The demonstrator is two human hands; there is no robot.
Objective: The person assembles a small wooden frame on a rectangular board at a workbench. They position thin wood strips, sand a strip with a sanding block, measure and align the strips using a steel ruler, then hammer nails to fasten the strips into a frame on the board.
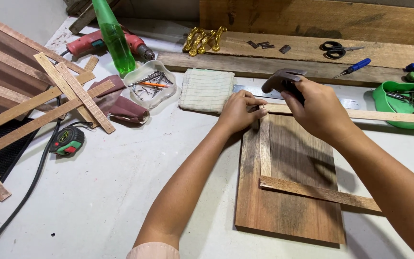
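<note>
low in the view, nearest of all, 2 bare arms reach up over a flat brown wood board point(283, 206) that lies on a pale table point(120, 192).

on the board sit 3 thin wood strips. 1 upright strip point(264, 146) runs down near the left side of the board. 1 lower strip point(319, 192) lies across, touching the foot of the upright strip and sticking out past the right edge. 1 top strip point(360, 114) lies across the far end and sticks out far to the right.

the left hand point(238, 111) is pinched narrow at the corner where the upright strip meets the top strip. its fingertips hold something tiny there, maybe a small nail point(263, 106), but it is too small to be sure. the right hand point(312, 108) is closed around a hammer point(281, 79), and the hammer head hangs just above that corner.

so the strips look laid out in a frame shape, and the top corner looks not fixed yet. i cannot tell if the lower corner is nailed.

more loose strips point(58, 96) lie well apart on the left. a clear tub of nails point(150, 82), a folded cloth point(206, 90), a green bowl point(403, 103) and a tape measure point(68, 140) sit around.
</note>
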